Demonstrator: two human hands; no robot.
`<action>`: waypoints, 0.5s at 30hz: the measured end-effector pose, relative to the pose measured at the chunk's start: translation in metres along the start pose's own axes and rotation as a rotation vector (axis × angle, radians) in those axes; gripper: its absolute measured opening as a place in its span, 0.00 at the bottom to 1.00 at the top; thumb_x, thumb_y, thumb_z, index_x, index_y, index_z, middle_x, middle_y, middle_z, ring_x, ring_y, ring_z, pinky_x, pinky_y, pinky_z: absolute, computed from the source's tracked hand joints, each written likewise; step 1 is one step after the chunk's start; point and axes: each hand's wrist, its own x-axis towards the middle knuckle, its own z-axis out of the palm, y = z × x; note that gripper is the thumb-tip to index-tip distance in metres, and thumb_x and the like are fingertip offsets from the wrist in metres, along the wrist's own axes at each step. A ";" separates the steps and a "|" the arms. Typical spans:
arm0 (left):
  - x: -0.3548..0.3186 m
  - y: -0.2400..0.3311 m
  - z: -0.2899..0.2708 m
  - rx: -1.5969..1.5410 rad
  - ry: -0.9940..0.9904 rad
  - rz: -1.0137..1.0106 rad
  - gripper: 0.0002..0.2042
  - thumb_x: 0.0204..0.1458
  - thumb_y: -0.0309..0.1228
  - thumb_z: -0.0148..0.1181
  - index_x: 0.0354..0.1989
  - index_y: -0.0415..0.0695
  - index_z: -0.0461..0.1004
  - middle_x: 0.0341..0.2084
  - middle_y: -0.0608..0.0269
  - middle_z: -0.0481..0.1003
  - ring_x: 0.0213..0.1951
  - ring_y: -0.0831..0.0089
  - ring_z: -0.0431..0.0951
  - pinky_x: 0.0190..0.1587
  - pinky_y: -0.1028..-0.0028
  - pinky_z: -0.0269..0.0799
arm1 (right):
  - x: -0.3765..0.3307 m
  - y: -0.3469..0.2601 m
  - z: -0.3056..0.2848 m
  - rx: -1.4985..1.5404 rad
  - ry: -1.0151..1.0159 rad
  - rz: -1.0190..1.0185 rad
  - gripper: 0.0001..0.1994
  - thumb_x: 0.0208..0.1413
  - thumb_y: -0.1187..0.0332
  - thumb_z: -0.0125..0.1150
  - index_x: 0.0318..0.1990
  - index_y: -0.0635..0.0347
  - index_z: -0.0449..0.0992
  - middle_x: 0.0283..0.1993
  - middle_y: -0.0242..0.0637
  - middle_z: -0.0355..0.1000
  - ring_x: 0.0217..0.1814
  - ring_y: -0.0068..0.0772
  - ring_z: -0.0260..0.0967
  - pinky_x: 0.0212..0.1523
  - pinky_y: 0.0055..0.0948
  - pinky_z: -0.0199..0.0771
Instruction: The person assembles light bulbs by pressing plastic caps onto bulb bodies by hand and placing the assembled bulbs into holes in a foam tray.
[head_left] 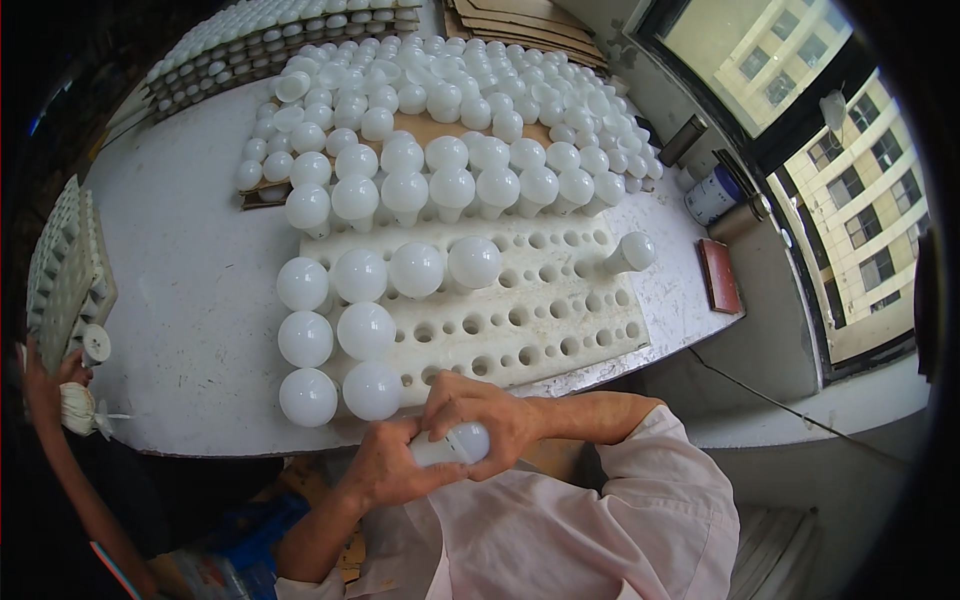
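Close to the table's front edge, my left hand (390, 464) and my right hand (492, 418) are both closed around one light bulb (467, 442). It lies sideways, with its white dome toward the right and its body in my left fingers. Just beyond my hands is a white foam tray (545, 345) with rows of round holes. Bulbs (366, 331) stand dome up in its left columns and far rows. One more bulb (634, 251) leans outward at the tray's right side. My fingers hide part of the held bulb.
Many white bulb domes (444, 100) crowd a cardboard sheet behind the tray. Stacked trays (290, 38) stand at the far left. A co-worker's hand (42, 395) holds a tray (70, 265). A red box (719, 275) and a tub (712, 196) sit by the window.
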 end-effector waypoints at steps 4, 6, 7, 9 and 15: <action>-0.014 0.010 -0.001 0.110 -0.065 -0.097 0.31 0.37 0.42 0.74 0.45 0.31 0.73 0.34 0.45 0.79 0.38 0.64 0.81 0.40 0.71 0.77 | 0.002 -0.018 -0.027 0.083 0.038 0.210 0.25 0.32 0.72 0.73 0.42 0.55 0.69 0.49 0.42 0.63 0.50 0.43 0.63 0.49 0.37 0.65; -0.046 0.016 0.001 0.072 0.298 -0.137 0.32 0.37 0.38 0.75 0.49 0.31 0.71 0.36 0.45 0.79 0.37 0.61 0.82 0.39 0.71 0.78 | 0.005 -0.017 -0.058 -0.090 0.084 0.207 0.25 0.34 0.71 0.73 0.44 0.55 0.69 0.51 0.42 0.61 0.51 0.44 0.63 0.50 0.38 0.66; -0.055 0.020 -0.002 0.072 0.306 -0.135 0.32 0.37 0.38 0.75 0.49 0.31 0.71 0.36 0.45 0.79 0.37 0.61 0.82 0.39 0.71 0.78 | 0.010 -0.016 -0.072 -0.273 0.130 0.205 0.26 0.35 0.70 0.74 0.45 0.55 0.69 0.53 0.43 0.60 0.52 0.45 0.63 0.52 0.39 0.67; -0.067 0.021 -0.013 -0.075 0.410 0.027 0.28 0.40 0.32 0.73 0.48 0.30 0.71 0.36 0.43 0.79 0.34 0.62 0.83 0.35 0.73 0.79 | 0.020 -0.009 -0.078 -0.457 0.063 0.193 0.27 0.36 0.70 0.73 0.48 0.55 0.69 0.54 0.43 0.60 0.52 0.46 0.63 0.52 0.40 0.67; -0.069 -0.015 -0.052 -0.007 0.728 0.198 0.18 0.49 0.25 0.62 0.47 0.29 0.70 0.36 0.45 0.79 0.29 0.69 0.81 0.27 0.79 0.75 | 0.047 0.030 -0.065 -0.764 -0.171 0.136 0.30 0.37 0.64 0.72 0.52 0.53 0.70 0.57 0.42 0.60 0.57 0.47 0.61 0.55 0.41 0.67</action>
